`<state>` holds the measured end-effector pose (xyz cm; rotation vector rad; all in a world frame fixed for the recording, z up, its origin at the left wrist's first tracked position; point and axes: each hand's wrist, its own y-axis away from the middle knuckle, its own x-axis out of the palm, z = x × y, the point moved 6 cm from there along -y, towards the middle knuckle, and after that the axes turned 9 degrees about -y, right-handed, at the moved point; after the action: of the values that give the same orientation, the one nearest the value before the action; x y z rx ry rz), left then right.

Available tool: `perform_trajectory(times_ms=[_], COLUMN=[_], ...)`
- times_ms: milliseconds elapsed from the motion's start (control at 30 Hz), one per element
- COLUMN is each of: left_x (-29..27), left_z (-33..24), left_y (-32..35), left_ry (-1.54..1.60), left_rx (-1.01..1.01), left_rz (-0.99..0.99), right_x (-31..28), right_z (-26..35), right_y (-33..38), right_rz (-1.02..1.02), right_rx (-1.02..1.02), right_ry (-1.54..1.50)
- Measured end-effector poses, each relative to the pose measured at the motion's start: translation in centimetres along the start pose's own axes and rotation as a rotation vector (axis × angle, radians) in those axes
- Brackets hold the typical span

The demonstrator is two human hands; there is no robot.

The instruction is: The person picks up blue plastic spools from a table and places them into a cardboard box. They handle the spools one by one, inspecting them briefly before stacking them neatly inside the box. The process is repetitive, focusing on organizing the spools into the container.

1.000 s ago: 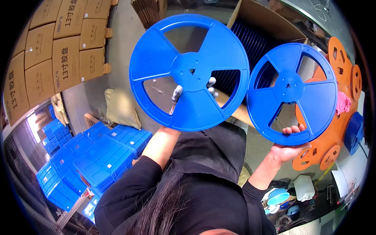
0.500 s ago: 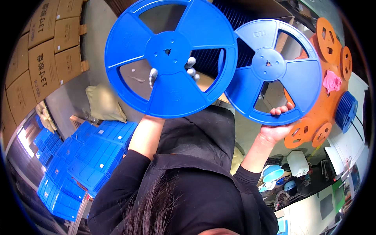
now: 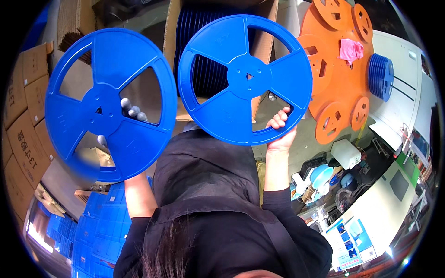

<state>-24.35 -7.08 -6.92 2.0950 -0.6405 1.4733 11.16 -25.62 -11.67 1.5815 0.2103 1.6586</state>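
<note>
Two large blue plastic reels face me side by side, each with cut-out windows around a round hub. My left hand [image 3: 134, 111] is behind the left reel [image 3: 118, 58], closed on the solid panel near its lower edge. Grey-covered fingertips come through the windows on both sides of that panel; the palm is hidden. The right reel [image 3: 218, 44] is in my right hand [image 3: 282, 129], whose bare fingers wrap over its lower right rim through a window. Only a thin gap shows between the two reels.
Behind the right reel stands an open cardboard box [image 3: 170, 46] packed with several blue reels [image 3: 197, 28]. An orange round table [image 3: 345, 92] with orange discs and a pink cloth [image 3: 351, 50] is at right, beside more blue reels [image 3: 381, 78]. Cartons [image 3: 28, 143] and blue crates [image 3: 104, 227] line the left.
The left reel has moved left and down, and the right reel left, so they no longer overlap in view. The surroundings have shifted left too. Both hands keep their hold.
</note>
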Motion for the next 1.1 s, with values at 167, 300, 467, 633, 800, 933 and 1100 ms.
perform_trajectory(times_ms=[167, 300, 467, 633, 800, 933, 1100], left_x=[-0.5, -1.6, -1.0, -0.2, 0.8, 2.9, 0.9], left_z=[-1.4, -0.9, 1.5, 6.8, 12.6, 13.9, 16.7], left_y=[0.0, 0.0, -1.1, -3.9, -5.8, -6.0, -4.6], left_ry=[-0.098, -0.204, -0.372, -0.785, -0.392, -0.113, 0.298], left_rx=[0.024, 0.101, 0.128, -0.12, -0.147, -0.198, -0.081], left_rz=[-0.045, -0.269, -0.556, -0.476, -0.232, -0.237, -0.041], right_x=[0.1, 0.5, 1.8, 10.5, 16.2, 16.1, 17.2], right_z=[-0.5, -0.7, -1.0, -8.0, -19.0, -22.3, -20.2], right_y=[-0.4, -0.6, -0.5, 4.3, 9.6, 10.3, 11.0], right_rz=[0.065, 0.065, 0.007, 0.195, 0.738, 0.879, 1.114], right_rx=[0.006, 0.014, -0.057, -0.306, -0.319, -0.099, -0.2], right_ry=[-0.043, -0.044, 0.09, 0.815, 1.413, 1.426, 1.491])
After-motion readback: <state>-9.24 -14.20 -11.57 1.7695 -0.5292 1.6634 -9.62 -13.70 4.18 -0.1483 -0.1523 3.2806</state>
